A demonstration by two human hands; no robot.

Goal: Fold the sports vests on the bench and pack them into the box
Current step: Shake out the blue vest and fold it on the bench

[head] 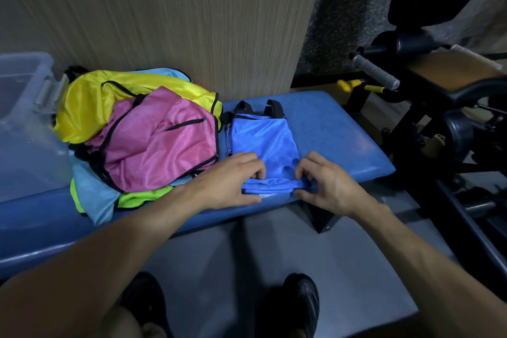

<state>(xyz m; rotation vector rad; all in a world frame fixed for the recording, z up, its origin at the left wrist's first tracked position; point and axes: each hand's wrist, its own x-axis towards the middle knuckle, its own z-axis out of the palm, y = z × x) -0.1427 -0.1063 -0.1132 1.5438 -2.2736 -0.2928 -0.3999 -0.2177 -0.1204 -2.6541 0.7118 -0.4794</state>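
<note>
1. The blue vest (263, 140) lies flat on the blue counter (329, 123), already narrowed lengthwise, its black straps pointing toward the wall; it is partway folded, not finished.
2. The left hand (233, 184) pinches the vest's near hem at its left corner, and the right hand (326, 186) pinches the same hem at its right corner; each grip is curled onto the cloth, which is bunched into a small roll between them.
3. Likely next: carry that hem up toward the straps.
4. Just left of the blue vest sits the pile (142, 134) of unfolded pink, yellow, green and pale blue vests, so most of the work remains.
5. Further left of the blue vest, beyond the pile, stands the clear box (24, 107); nothing folded shows inside the visible part.
</note>
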